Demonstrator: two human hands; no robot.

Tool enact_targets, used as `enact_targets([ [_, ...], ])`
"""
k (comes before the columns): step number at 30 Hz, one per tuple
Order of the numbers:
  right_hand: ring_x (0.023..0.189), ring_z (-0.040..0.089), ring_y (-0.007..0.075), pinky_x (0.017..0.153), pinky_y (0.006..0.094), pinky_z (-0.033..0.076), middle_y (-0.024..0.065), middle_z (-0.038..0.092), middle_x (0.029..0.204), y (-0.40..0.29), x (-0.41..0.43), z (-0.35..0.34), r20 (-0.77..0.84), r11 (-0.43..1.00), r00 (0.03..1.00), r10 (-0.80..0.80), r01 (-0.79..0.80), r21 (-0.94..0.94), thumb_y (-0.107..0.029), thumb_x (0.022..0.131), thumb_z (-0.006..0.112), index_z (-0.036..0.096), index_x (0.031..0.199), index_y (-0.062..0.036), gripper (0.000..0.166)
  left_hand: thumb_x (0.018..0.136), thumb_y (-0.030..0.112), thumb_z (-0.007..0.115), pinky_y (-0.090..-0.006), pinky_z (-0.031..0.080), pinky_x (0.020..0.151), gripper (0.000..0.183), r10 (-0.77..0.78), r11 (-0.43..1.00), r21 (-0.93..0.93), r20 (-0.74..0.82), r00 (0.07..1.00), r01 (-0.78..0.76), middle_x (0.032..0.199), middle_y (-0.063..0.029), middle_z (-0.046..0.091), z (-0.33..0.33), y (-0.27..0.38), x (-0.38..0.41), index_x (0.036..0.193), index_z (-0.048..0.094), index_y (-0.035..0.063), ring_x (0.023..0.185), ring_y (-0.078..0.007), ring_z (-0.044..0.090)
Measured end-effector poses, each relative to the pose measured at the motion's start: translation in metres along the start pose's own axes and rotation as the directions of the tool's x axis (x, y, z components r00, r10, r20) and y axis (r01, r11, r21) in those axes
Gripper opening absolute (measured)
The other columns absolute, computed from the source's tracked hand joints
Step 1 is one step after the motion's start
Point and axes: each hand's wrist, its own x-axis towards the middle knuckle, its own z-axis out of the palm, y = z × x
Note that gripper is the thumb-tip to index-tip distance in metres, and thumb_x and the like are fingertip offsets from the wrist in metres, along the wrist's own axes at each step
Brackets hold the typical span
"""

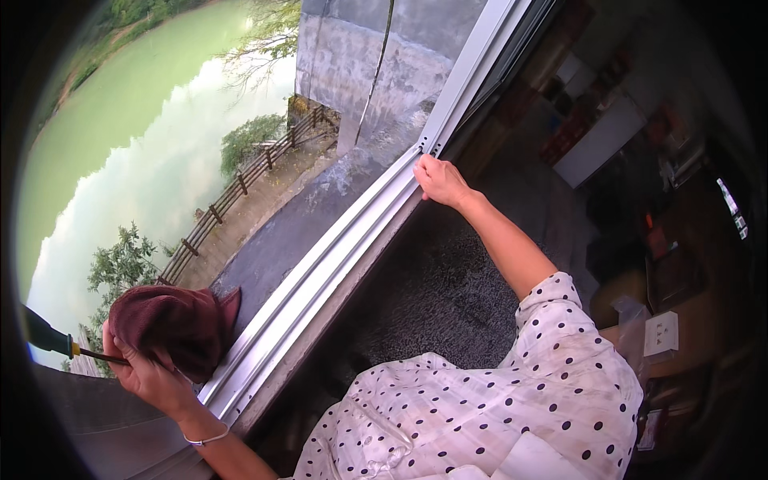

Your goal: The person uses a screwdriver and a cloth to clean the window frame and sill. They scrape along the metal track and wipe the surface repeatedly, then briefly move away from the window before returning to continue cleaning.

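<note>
My left hand (141, 372), with a bracelet at the wrist, grips a dark maroon cloth (174, 324) at the lower left, beyond the window track. A thin dark rod (105, 357) with a green and yellow end (54, 337) reaches to the fingers of that hand; whether they hold it too is hard to tell. My right hand (441, 180) is closed at the upper end of the white metal sliding-window track (312, 282), near the foot of the upright frame (465, 78). Its fingertips are hidden, so a grip on the frame cannot be confirmed.
Outside lie a concrete ledge (288, 240), a wooden fence (240, 183), bushes and green water (138, 102). A stained concrete wall (372, 66) rises beyond the frame. Indoors, to the right, are a dark floor (444, 288), furniture and a white box (661, 334) bearing writing.
</note>
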Motion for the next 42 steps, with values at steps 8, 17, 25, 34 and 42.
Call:
enact_targets([
  [8,0.076,0.069,0.0412,0.081,0.0487,0.053,0.0202,0.069,0.070,-0.043,0.033,0.003,0.354,0.939,0.930,0.098,0.032,-0.342,-0.018,0.086,0.042,0.065,0.088,0.0024,0.031,0.107,0.021,0.048,-0.0187,0.029,0.043,0.032,-0.086,0.996,0.038,0.025,0.996,0.085,0.083,-0.0017,0.060,-0.007,-0.027,0.002,0.134,0.052,0.0050,0.049,-0.0041,0.038],
  [17,0.057,0.070,0.0220,0.056,0.0325,0.054,0.0169,0.071,0.096,-0.116,-0.075,0.008,0.464,0.834,0.836,-0.291,-0.015,0.551,-0.005,0.085,0.045,0.062,0.080,0.0033,0.020,0.107,0.022,0.048,-0.0182,0.028,0.043,0.033,-0.076,0.996,0.049,0.040,0.996,0.074,0.085,-0.0019,0.061,-0.006,-0.030,0.003,0.135,0.052,0.0054,0.049,-0.0036,0.038],
  [25,0.065,0.068,0.0394,0.069,0.0487,0.054,0.0235,0.067,0.070,-0.026,0.017,0.011,0.139,0.973,0.985,-0.103,0.128,-0.193,-0.012,0.086,0.047,0.064,0.073,0.0024,0.026,0.108,0.022,0.045,-0.0168,0.027,0.041,0.033,-0.064,0.991,0.121,0.097,0.993,0.052,0.088,-0.0013,0.063,-0.014,-0.040,0.009,0.134,0.053,0.0044,0.046,-0.0015,0.038],
  [34,0.090,0.061,0.0341,0.076,0.0464,0.047,0.0167,0.068,0.093,-0.085,-0.082,0.035,0.118,0.868,0.902,-0.416,0.432,-0.246,-0.010,0.083,0.056,0.069,0.085,-0.0012,0.016,0.107,0.021,0.049,-0.0174,0.030,0.041,0.029,-0.053,0.995,0.094,0.121,0.991,0.042,0.084,-0.0005,0.063,0.003,-0.028,0.002,0.128,0.058,0.0042,0.048,-0.0030,0.042],
  [42,0.095,0.051,0.0281,0.079,0.0410,0.036,0.0136,0.063,0.091,-0.215,-0.179,0.104,0.264,0.692,0.879,-0.398,0.476,-0.543,-0.015,0.073,0.063,0.072,0.079,-0.0045,0.015,0.105,0.019,0.053,-0.0180,0.031,0.044,0.025,0.005,1.000,0.004,0.163,0.987,-0.005,0.079,0.0008,0.060,0.019,-0.021,-0.009,0.121,0.062,0.0031,0.051,-0.0031,0.043],
])
